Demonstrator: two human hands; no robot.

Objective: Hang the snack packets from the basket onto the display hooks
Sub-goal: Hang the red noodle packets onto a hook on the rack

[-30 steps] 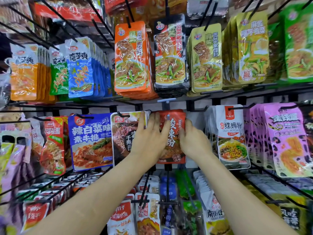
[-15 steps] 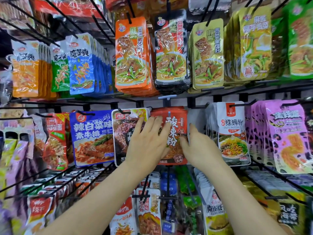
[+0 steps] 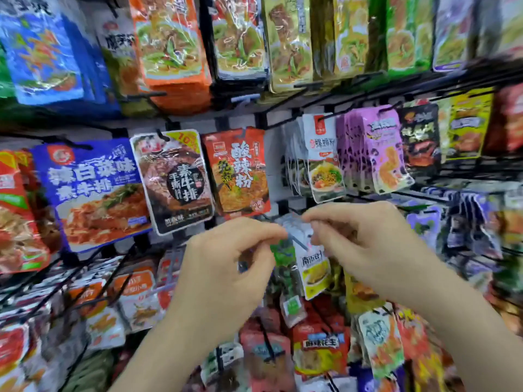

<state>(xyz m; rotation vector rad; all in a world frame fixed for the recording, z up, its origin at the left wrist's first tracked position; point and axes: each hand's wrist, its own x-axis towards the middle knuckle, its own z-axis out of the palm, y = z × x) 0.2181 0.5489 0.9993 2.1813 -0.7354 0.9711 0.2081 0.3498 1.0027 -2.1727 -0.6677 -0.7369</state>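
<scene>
The red snack packet (image 3: 237,171) with white characters hangs on a display hook (image 3: 243,134) in the middle row, free of both hands. My left hand (image 3: 226,264) and my right hand (image 3: 365,244) are below it, fingertips close together and loosely curled, with nothing visibly held. They hover in front of a row of white-and-yellow packets (image 3: 314,267) on a lower hook; the blur hides whether a fingertip touches them. The basket is out of view.
A brown-black packet (image 3: 175,179) and a blue packet (image 3: 93,190) hang left of the red one; white noodle packets (image 3: 322,157) and purple ones (image 3: 376,151) hang to its right. Black hook rods stick out toward me in every row. Packed rows hang above and below.
Both hands have come off the red packet and dropped below it, fingers curling in. The red packet stays on its hook. My view has moved closer and shifted right.
</scene>
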